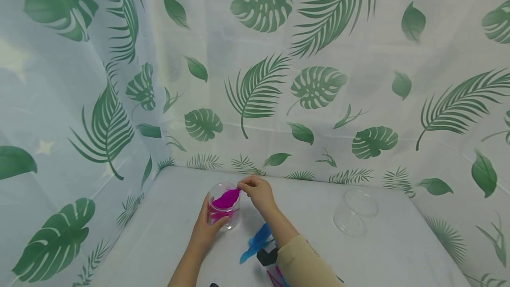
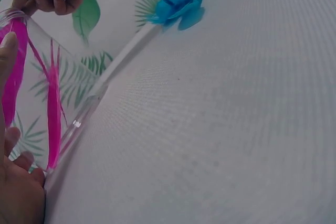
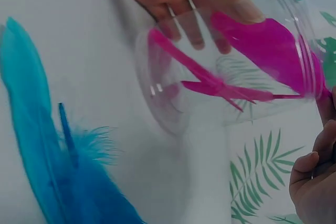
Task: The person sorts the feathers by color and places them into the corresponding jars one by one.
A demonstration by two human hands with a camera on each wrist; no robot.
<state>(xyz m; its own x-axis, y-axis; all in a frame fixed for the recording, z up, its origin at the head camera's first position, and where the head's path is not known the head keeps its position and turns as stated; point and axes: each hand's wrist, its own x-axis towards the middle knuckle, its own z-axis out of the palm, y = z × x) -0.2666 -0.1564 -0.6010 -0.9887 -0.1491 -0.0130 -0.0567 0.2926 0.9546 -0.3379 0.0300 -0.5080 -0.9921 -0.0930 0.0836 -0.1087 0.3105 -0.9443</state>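
Note:
A clear round jar (image 1: 234,221) with magenta feathers inside stands on the white table, and my left hand (image 1: 204,231) grips its side, thumb at the front. At the jar's rim, my right hand (image 1: 258,193) pinches the tip of a magenta feather (image 1: 226,199) that lies slanted in the mouth. The right wrist view shows further narrow magenta feathers (image 3: 191,61) lower in the jar, behind the clear wall. Blue feathers (image 1: 260,236) lie on the table beside my right forearm. The left wrist view shows only part of my left hand (image 2: 23,195).
Another clear jar (image 1: 349,225) stands to the right on the white table (image 1: 159,234). A black object (image 1: 267,257) sits by the right sleeve, with thin pink pieces (image 1: 274,277) partly hidden near it. A leaf-printed cloth (image 1: 338,114) hangs behind the table.

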